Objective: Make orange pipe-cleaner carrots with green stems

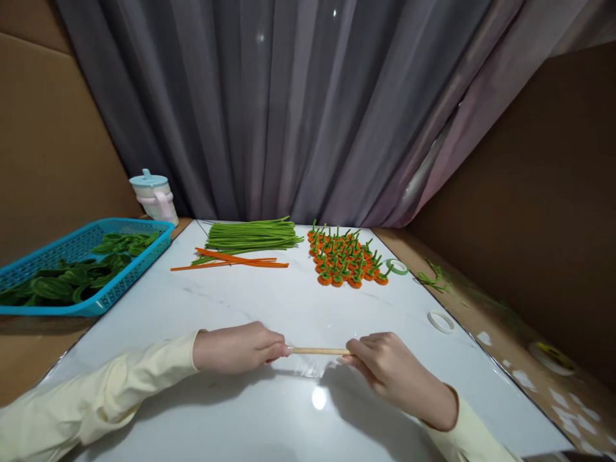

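A thin wooden stick lies level just above the white table, held at both ends. My left hand is closed in a pinch on its left end. My right hand is closed on its right end. Both arms wear pale yellow sleeves. Behind the hands lie a bundle of green pipe cleaners, a few orange pipe cleaners, and a group of several small orange pieces with green stems.
A blue basket with green leaf shapes sits at the left. A pale blue and pink lidded cup stands at the back left. Green tape roll and white tape roll lie right. Grey curtain behind, cardboard walls at both sides.
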The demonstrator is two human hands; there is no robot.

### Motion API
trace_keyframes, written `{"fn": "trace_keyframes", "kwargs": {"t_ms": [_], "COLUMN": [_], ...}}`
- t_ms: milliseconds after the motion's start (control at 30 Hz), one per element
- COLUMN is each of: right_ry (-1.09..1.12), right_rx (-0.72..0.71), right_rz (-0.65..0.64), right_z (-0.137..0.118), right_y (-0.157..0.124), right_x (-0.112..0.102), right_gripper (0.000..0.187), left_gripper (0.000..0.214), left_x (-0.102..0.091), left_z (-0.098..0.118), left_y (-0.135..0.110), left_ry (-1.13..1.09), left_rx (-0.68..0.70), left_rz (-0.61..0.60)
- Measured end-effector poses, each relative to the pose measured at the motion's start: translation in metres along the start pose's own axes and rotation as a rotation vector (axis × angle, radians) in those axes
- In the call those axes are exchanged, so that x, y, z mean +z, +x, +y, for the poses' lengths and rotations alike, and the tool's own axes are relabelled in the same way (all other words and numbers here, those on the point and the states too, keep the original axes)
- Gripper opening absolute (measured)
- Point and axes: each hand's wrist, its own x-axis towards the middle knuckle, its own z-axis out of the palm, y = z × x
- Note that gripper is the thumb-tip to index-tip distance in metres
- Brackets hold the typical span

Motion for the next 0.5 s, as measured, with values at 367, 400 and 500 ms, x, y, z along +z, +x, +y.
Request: {"fn": "trace_keyframes", "kwargs": {"t_ms": [367, 400, 500], "right_ry": [-0.203, -0.223, -0.273], "right_rx": [0.279, 0.256, 0.174], "right_rz": [-0.184, -0.201, -0.245], "right_z": [0.041, 0.038, 0.026], "right_y": [0.023, 0.034, 0.071], "right_x": [0.015, 0.016, 0.017], "right_gripper": [0.033, 0.033, 0.035], "left_gripper": [0.048, 0.046, 0.041], "left_x": [0.007, 0.008, 0.008], "left_z": [-0.07, -0.077, -0.097], "left_y": [0.003, 0.004, 0.007], "left_ry": [-0.943, -1.035, -1.272], "left_rx": [-0.19, -0.161, -0.068], "left_rz": [0.02, 0.038, 0.06]}}
